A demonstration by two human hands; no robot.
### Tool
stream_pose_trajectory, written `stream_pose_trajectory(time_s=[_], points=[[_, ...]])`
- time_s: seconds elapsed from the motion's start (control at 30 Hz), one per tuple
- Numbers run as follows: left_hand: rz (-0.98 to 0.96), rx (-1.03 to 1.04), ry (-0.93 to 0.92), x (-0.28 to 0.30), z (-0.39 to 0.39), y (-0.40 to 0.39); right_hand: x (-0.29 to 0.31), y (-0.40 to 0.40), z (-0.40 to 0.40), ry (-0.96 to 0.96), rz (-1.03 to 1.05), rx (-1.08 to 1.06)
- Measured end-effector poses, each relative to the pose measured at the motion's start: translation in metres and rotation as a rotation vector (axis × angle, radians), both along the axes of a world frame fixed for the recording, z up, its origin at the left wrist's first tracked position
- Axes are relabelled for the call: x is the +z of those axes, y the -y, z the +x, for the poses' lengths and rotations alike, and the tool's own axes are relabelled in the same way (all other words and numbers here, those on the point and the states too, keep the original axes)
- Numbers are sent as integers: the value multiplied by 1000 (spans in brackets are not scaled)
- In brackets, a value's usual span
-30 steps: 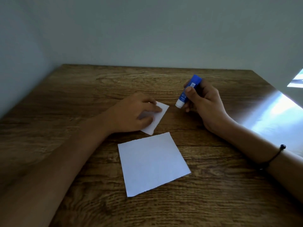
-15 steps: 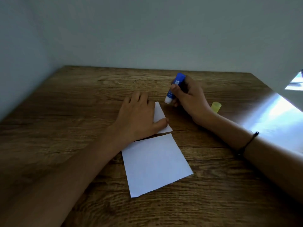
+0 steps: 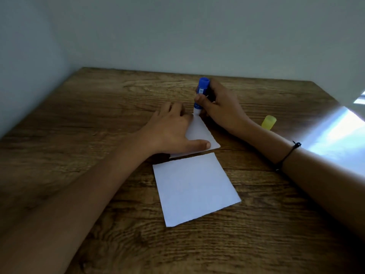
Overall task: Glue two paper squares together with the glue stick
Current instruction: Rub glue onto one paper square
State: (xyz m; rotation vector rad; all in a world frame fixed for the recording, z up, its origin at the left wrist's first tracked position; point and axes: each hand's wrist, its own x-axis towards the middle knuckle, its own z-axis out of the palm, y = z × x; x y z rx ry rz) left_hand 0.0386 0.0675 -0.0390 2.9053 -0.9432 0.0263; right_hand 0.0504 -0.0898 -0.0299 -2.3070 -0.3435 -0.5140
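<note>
**Glue tip on the far corner**

Glue stick (image 3: 201,95) stands nearly upright in my right hand (image 3: 221,107), fingers curled round its blue barrel, white tip down on the far paper square (image 3: 200,135). My left hand (image 3: 173,131) presses that square flat, fingers straight. Half a second ago the stick leaned, tip off the paper. The near paper square (image 3: 195,190) lies just beside.

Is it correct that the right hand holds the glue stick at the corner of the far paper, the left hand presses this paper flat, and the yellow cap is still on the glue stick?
Not quite. The head view shows the yellow cap lying on the table, to the right of the right hand. The rest holds: that hand holds the glue stick at the far paper corner, and the left hand presses it flat.
</note>
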Motion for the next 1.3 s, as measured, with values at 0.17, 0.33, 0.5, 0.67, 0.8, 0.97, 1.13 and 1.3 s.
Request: stream_pose_trajectory(time_s=[0.17, 0.33, 0.5, 0.67, 0.8, 0.97, 1.13, 1.3], points=[[-14, -7, 11, 0, 0, -1, -1, -1, 2, 14, -40, 2], [-28, -2, 5, -1, 0, 0, -2, 0, 5, 20, -65, -1], [-40, 0, 14, -2, 1, 0, -2, 1, 5, 25, -72, 13], [-50, -3, 21, -3, 1, 0, -3, 3, -1, 22, -64, 34], [-42, 5, 30, -4, 1, 0, -3, 6, -11, 18, -46, 48], [-45, 9, 40, -5, 3, 0, -1, 10, -28, 8, -36, 69], [-37, 11, 66, -8, 5, 0, 0, 16, -49, 1, -30, 83], [-33, 12, 65, -9, 6, -1, 0, 21, -68, -33, -11, 94]])
